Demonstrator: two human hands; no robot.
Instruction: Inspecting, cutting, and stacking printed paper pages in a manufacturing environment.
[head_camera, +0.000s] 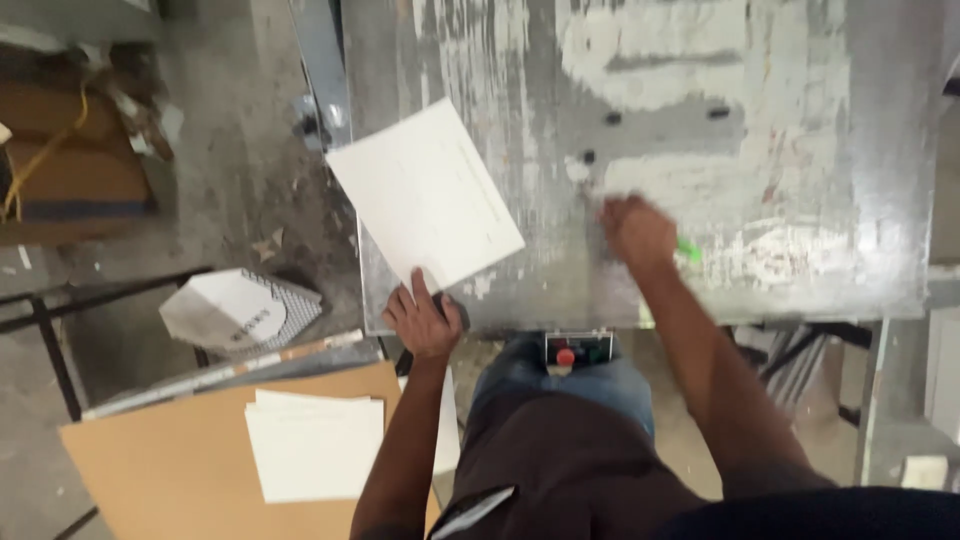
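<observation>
My left hand (424, 320) grips the near corner of a white sheet of card (425, 193) that lies tilted across the left edge of a worn metal table (800, 120). My right hand (636, 232) is closed near the table's middle front, blurred, with a small bright green object (689, 250) sticking out beside it. Whether the fingers grip that green thing I cannot tell for sure.
A stack of white sheets (314, 446) rests on a brown cardboard board (190, 470) at lower left. A red button on a control box (577, 350) sits under the table's front edge. A folded white and patterned carton (240, 310) lies on the dirty floor, left.
</observation>
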